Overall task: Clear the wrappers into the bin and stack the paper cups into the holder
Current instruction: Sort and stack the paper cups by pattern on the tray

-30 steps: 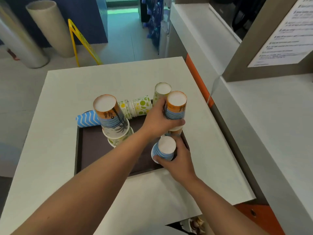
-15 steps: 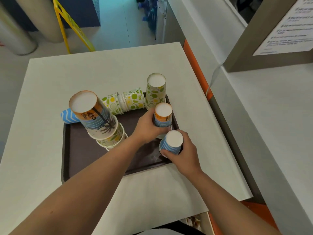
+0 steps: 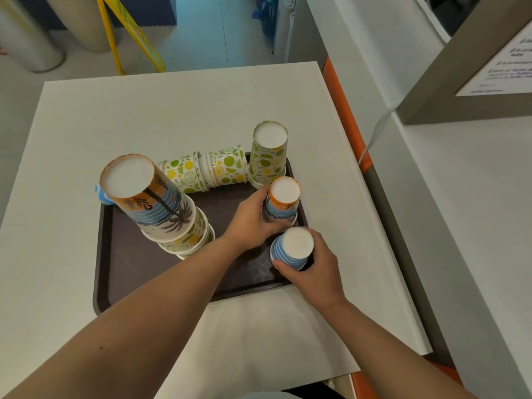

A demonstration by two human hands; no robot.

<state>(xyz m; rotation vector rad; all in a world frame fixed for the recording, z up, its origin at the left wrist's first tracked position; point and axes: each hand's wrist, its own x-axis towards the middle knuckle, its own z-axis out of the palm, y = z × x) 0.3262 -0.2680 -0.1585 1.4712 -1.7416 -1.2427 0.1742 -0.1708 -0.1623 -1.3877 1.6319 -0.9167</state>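
- Head view is showing the left hand (image 3: 253, 218) now lower than a second ago: the orange-and-blue cup (image 3: 283, 201) it was holding up in the air is now sitting bottom-up on the tray (image 3: 161, 272), at about 3 o'clock on it, with the fingers still curling round its side.
- Right hand (image 3: 313, 272) is still grasping the blue-striped cup (image 3: 292, 249), also bottom-up, at the tray's 4 o'clock corner, just beside the orange-and-blue one.
- Camera is looking more steeply down than before, so the tray is filling more of the picture.
- Dark brown tray is lying on a pale table (image 3: 144, 110); an orange strip (image 3: 342, 110) is running along the table's 3 o'clock edge, with a grey counter (image 3: 460, 197) beyond it.
- At 12 o'clock, on the floor past the table, a yellow folding sign (image 3: 129, 30) is standing near two pale cylinders (image 3: 34, 33).
- A tall leaning stack of cups (image 3: 155, 203), topped by a palm-tree print, is standing at the tray's 9 o'clock side.
- Two lime-and-lemon printed cups (image 3: 204, 171) are lying on their sides along the 12 o'clock rim, and an upturned citrus cup (image 3: 267, 154) is standing at the 1 o'clock corner.
- A blue zigzag cup (image 3: 102, 194) is peeking out behind the leaning stack, mostly hidden.
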